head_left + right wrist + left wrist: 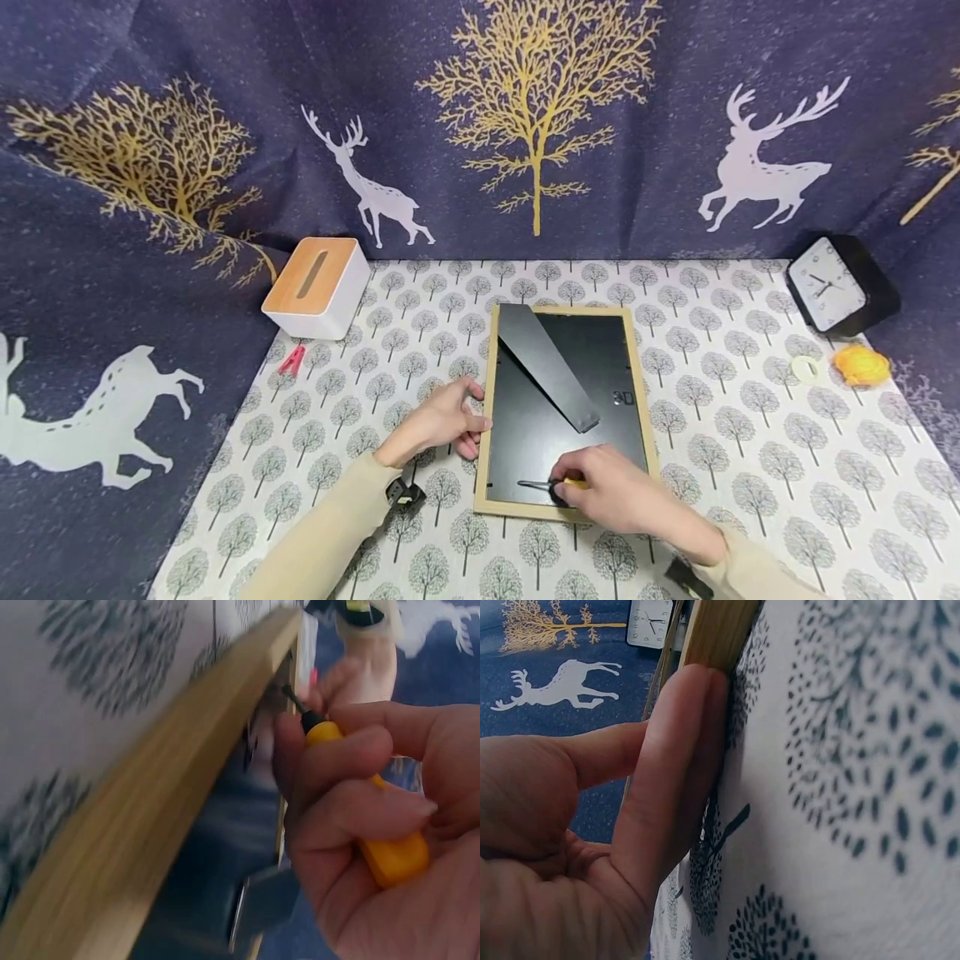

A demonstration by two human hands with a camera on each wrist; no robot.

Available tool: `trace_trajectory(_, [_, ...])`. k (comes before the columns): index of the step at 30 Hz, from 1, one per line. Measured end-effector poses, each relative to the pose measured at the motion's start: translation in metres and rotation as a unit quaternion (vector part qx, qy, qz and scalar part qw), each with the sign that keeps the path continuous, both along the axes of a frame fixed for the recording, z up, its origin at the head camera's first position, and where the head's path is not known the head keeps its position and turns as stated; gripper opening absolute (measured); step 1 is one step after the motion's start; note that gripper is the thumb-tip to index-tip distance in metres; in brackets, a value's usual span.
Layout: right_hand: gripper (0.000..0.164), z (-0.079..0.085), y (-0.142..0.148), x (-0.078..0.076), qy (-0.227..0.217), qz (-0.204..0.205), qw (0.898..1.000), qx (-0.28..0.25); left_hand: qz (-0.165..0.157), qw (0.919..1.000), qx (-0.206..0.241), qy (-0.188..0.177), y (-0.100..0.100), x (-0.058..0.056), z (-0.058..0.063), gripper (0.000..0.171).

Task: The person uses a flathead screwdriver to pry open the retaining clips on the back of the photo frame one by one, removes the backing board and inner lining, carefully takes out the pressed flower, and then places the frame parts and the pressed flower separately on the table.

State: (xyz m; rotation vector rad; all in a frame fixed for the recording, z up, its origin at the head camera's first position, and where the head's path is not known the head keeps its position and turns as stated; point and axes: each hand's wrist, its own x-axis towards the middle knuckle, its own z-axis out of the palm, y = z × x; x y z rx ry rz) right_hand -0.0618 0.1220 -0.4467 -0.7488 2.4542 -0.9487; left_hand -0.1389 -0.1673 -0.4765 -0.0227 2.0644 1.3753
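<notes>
Screwdriver (397,861) in play: the right hand (609,487) has its fingers curled round the yellow handle, that grip closed on it, and the shaft points left over the lower end of the black backing board (517,433). Board and wooden picture frame (517,509) lie back side up on the cloth-covered table (720,508). Left hand (444,417), meanwhile, is unclenched, fingers laid against the frame's left side. Now the danger! Whether the tip touches anything, I cannot tell, but too much sideways push could make it skid and score the board or gouge the wood. That left-hand brace looks light, so a hard shove might slide or swivel the whole frame. And watch the dark stand (546,365), slanting over the board: should the right hand swing upward carelessly, it could catch the stand's lower end.
</notes>
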Motion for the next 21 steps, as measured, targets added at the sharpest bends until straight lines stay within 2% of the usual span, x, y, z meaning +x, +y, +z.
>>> trace_trajectory(11, [0.016,-0.007,-0.034,0.006,-0.019,0.011,1.000,0.013,-0.007,0.9996,0.022,-0.018,-0.005,-0.003,-0.005,0.053])
trace_trajectory(17, [0.017,-0.008,-0.037,0.006,-0.025,-0.005,0.999,0.029,-0.015,0.9986,0.040,-0.030,-0.003,-0.004,-0.006,0.051])
trace_trajectory(21, [0.018,-0.008,-0.035,0.005,-0.025,-0.018,0.999,0.029,-0.019,0.9989,0.035,-0.025,-0.002,-0.007,-0.006,0.049])
